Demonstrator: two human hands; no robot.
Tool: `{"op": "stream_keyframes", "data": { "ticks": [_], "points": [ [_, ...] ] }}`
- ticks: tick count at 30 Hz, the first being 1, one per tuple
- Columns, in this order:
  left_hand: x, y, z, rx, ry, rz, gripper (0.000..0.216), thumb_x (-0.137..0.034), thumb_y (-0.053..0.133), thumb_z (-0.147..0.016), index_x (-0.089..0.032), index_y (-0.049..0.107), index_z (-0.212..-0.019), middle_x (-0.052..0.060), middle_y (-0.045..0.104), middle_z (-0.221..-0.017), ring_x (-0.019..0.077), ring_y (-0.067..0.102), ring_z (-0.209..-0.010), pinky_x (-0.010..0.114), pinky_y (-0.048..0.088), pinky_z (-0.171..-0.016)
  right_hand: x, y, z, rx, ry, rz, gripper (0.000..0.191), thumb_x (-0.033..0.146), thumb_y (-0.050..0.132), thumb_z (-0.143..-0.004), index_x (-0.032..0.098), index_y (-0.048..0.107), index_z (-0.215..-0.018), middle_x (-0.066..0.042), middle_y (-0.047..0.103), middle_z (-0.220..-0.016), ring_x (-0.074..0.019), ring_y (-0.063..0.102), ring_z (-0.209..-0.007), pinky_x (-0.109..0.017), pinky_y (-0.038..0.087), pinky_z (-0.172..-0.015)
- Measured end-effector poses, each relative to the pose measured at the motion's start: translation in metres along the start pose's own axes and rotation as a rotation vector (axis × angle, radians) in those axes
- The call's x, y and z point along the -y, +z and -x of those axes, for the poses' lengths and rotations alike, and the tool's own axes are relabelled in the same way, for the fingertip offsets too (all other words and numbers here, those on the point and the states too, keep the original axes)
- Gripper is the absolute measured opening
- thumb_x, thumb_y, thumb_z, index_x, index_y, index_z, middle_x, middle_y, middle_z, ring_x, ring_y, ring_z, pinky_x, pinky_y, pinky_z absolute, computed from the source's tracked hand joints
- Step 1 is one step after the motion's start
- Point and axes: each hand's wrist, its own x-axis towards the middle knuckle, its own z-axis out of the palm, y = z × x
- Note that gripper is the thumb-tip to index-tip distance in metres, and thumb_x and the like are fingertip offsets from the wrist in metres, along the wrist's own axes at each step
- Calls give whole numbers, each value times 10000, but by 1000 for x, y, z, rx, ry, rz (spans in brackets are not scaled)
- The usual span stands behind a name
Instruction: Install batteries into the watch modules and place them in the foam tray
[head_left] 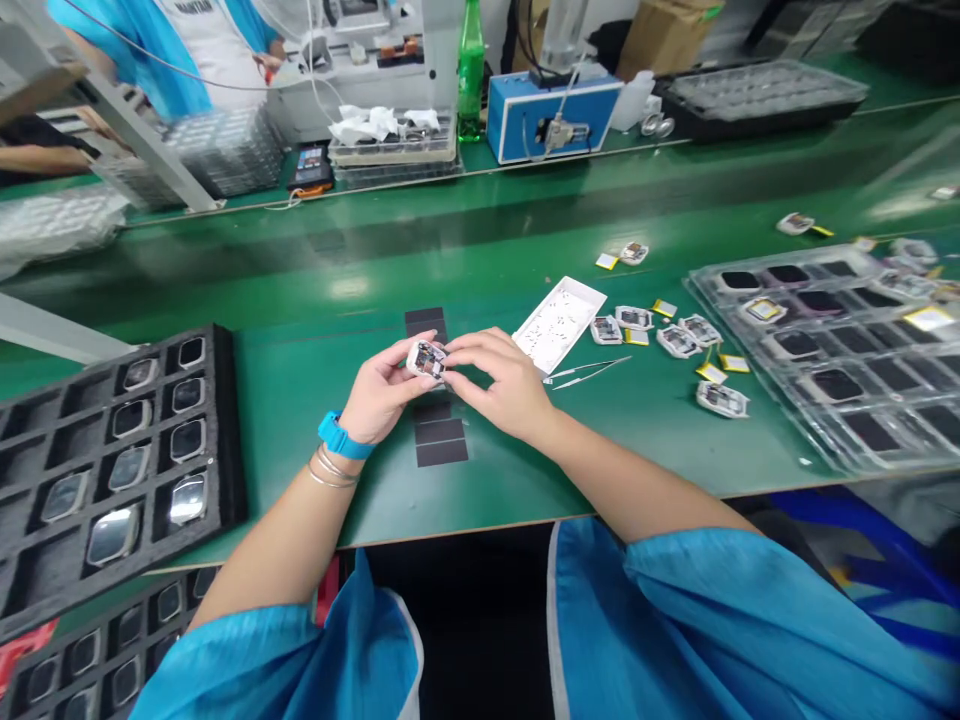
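Between my two hands, above the green bench, is a white smartwatch case (424, 359) with its inner electronics facing up. My left hand (380, 391) grips the case from the left, thumb along its lower edge. The fingers of my right hand (501, 382) pinch at its right side; whether they hold a small part there is hidden. Beneath lie black rectangular strips (441, 442) in a column. A white tray (526, 341) with tiny parts stands beyond my right hand, and tweezers (592, 371) lie beside it. More opened watch cases (679, 341) with yellow-edged batteries (733, 363) sit to the right.
At left is a black foam tray (230, 430) with watch screens in its pockets. A clear plastic tray (814, 455) of watch parts occupies the right. Along the back shelf stand a blue machine (517, 118) and a green bottle (470, 70). Another person (180, 60) works across the bench.
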Motion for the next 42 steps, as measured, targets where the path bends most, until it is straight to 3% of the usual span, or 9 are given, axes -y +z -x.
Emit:
{"op": "stream_keyframes", "data": {
  "ticks": [4, 9, 14, 19, 27, 33, 42],
  "points": [
    [4, 0, 1, 10, 150, -138, 563, -223, 920, -566, -265, 748, -1100, 43, 717, -1049, 196, 688, -998, 309, 567, -912, 1, 2, 2, 43, -4, 46, 82, 274, 639, -889, 265, 720, -898, -29, 753, -1003, -209, 665, -945, -411, 517, -878],
    [7, 2, 4, -23, 216, -216, 605, -264, 922, -571, -268, 703, -1135, 43, 712, -1046, 211, 687, -993, 324, 588, -857, 4, 3, 3, 26, -24, 119, 112, 276, 619, -888, 292, 719, -842, 6, 763, -992, -202, 678, -904, -483, 442, -1026],
    [9, 6, 6, -46, 283, -239, 579, -291, 923, -577, -257, 674, -1099, 29, 702, -1009, 177, 681, -950, 291, 580, -848, 4, 4, 5, -15, -49, 155, 143, 251, 607, -885, 283, 723, -807, 16, 771, -964, -183, 683, -859, -486, 417, -1063],
    [10, 7, 6, -82, 298, -276, 592, -353, 927, -568, -261, 644, -1079, 25, 680, -1003, 183, 670, -956, 311, 577, -861, 2, 3, 5, 51, -20, 125, 130, 285, 609, -891, 293, 734, -858, 9, 764, -1022, -191, 679, -910, -504, 384, -1104],
    [13, 7, 6, -71, 325, -264, 594, -333, 930, -571, -259, 630, -1078, 15, 666, -1014, 169, 664, -964, 283, 577, -839, -2, 5, 6, 32, -49, 108, 127, 264, 620, -896, 267, 743, -863, -8, 764, -1017, -172, 687, -915, -467, 400, -1088],
    [19, 5, 2, -48, 428, -257, 603, -328, 937, -561, -253, 635, -1077, 8, 660, -998, 153, 668, -943, 249, 580, -790, -3, 5, 6, 14, -61, 122, 142, 252, 610, -901, 243, 741, -849, -18, 768, -1000, -164, 693, -913, -451, 411, -1076],
    [19, 8, 2, -64, 367, -208, 590, -313, 934, -571, -244, 643, -1080, -1, 660, -948, 130, 674, -874, 229, 575, -787, -2, 5, 3, -6, -63, 171, 130, 194, 584, -862, 237, 678, -783, 2, 759, -918, -165, 671, -848, -456, 395, -1103]
  ]
}}
